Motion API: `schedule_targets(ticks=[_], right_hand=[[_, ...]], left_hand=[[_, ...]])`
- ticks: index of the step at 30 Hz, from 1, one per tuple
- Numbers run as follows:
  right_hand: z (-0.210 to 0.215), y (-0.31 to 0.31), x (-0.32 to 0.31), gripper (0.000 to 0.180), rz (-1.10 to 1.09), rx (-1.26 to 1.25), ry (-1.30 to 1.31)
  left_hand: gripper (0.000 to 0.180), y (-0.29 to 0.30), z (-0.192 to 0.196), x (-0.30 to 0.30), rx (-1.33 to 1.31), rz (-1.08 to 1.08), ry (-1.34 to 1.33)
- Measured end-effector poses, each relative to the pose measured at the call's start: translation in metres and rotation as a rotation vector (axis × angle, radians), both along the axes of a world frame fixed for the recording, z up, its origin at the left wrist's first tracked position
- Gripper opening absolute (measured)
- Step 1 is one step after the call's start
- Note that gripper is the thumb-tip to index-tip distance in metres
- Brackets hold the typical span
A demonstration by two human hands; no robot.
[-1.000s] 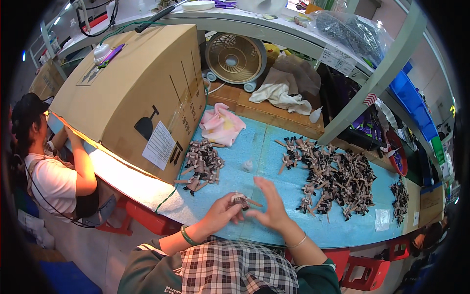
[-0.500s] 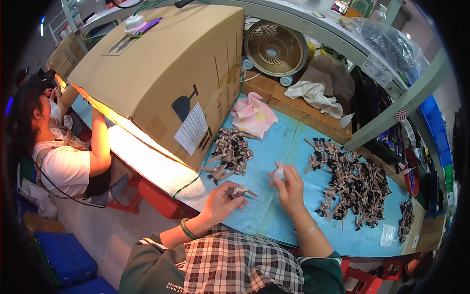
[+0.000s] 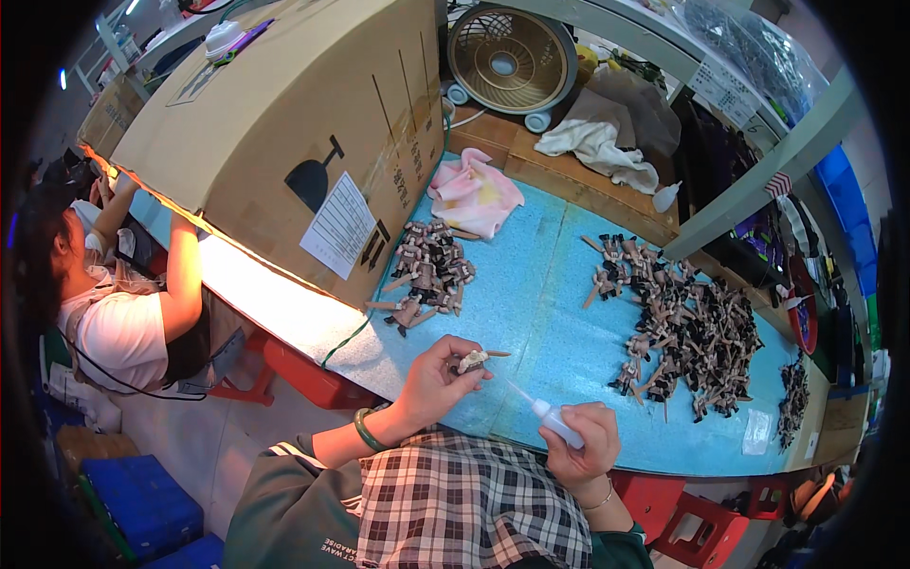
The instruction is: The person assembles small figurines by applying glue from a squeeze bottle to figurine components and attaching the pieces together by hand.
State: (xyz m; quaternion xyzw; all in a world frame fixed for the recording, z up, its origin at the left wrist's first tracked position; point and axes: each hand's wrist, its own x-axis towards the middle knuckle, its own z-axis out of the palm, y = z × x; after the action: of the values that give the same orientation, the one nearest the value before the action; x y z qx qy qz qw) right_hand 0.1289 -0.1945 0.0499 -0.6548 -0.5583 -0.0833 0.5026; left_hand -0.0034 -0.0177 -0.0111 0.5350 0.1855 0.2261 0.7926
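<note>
My left hand (image 3: 427,391) pinches a small toy figure (image 3: 471,361) between thumb and fingertips, with a tan stick-like part of it pointing right. In my right hand (image 3: 590,448) is a small translucent white squeeze bottle (image 3: 557,423), gripped round its body. Its thin nozzle slants up and left toward the figure, and a gap shows between them. Beyond my left hand lies a pile of similar brown and black figures (image 3: 428,270). A larger heap of such figures (image 3: 697,337) spreads over the blue mat (image 3: 531,284) to the right.
A big cardboard box (image 3: 275,123) stands at the left, lit from beneath its edge. A pink cloth (image 3: 476,192) lies beside it. Behind are a fan (image 3: 512,59), rags (image 3: 607,152) and a slanting metal post (image 3: 758,180). A co-worker (image 3: 123,322) sits at the left.
My right hand has moved down and slightly right, turning so that the bottle's nozzle now points toward the figure. My left hand still holds the figure. The whole view has shifted a little.
</note>
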Motion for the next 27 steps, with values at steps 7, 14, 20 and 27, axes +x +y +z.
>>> schedule_targets(ticks=[7,14,20,27], right_hand=[[-0.0016,-0.002,-0.0013,0.036,0.055,-0.034,-0.115],[0.0031,-0.0012,-0.0029,0.031,0.052,-0.049,-0.116],[0.0036,-0.0001,-0.0028,0.032,0.055,-0.052,-0.112],[0.0049,0.0007,-0.0043,0.034,0.068,-0.058,-0.107]], left_hand=[[0.026,-0.0088,-0.0007,-0.0014,0.076,0.011,0.013],[0.026,-0.0108,0.0025,-0.0025,0.092,0.029,-0.004],[0.025,-0.0115,0.0032,-0.0014,0.086,0.037,-0.01],[0.023,-0.01,-0.0015,-0.0035,0.137,0.024,-0.009]])
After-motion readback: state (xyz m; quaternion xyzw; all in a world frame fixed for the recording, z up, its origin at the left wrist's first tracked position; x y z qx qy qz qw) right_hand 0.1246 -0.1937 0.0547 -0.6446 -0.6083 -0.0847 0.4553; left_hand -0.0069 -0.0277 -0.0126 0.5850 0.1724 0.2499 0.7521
